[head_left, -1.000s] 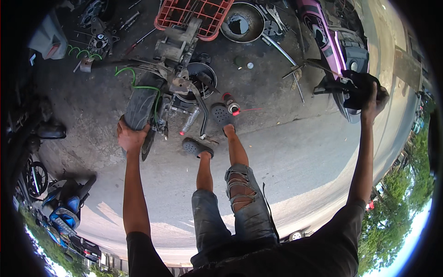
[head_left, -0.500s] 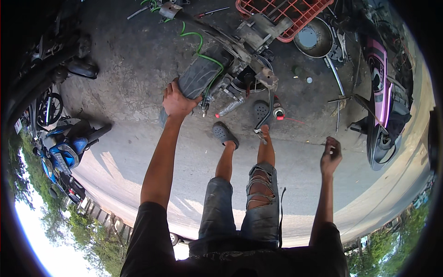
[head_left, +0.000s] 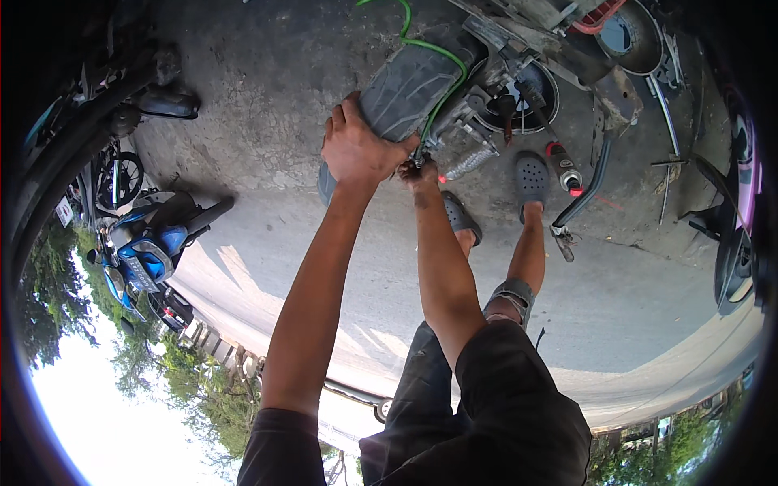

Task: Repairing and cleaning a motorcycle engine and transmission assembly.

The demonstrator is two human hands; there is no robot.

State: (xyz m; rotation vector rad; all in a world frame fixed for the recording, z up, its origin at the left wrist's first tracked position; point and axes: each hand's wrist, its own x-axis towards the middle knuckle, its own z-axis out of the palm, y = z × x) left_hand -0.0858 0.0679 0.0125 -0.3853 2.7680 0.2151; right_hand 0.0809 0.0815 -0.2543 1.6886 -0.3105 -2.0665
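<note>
A black motorcycle tire (head_left: 417, 85) stands in front of me, on a wheel joined to bare metal parts. My left hand (head_left: 356, 150) grips its near tread, fingers curled over the left side and thumb stretched to the right. Close beside that thumb, my right hand (head_left: 417, 172) is closed around the end of a green coiled air hose (head_left: 442, 113); the fitting is mostly hidden by the fingers. The hose runs across the tire's right side. A silver shock absorber (head_left: 474, 159) lies just right of my right hand.
A round metal basin (head_left: 630, 44) and part of a red crate (head_left: 598, 16) are at the far right. A spray can (head_left: 565, 168) lies near my right shoe (head_left: 532, 176). A blue motorcycle (head_left: 154, 251) stands left; a pink-and-black body panel (head_left: 744, 178) lies right.
My right hand has come from the far right to the hose end beside the tire. My left hand stays on the tire. The view has shifted left.
</note>
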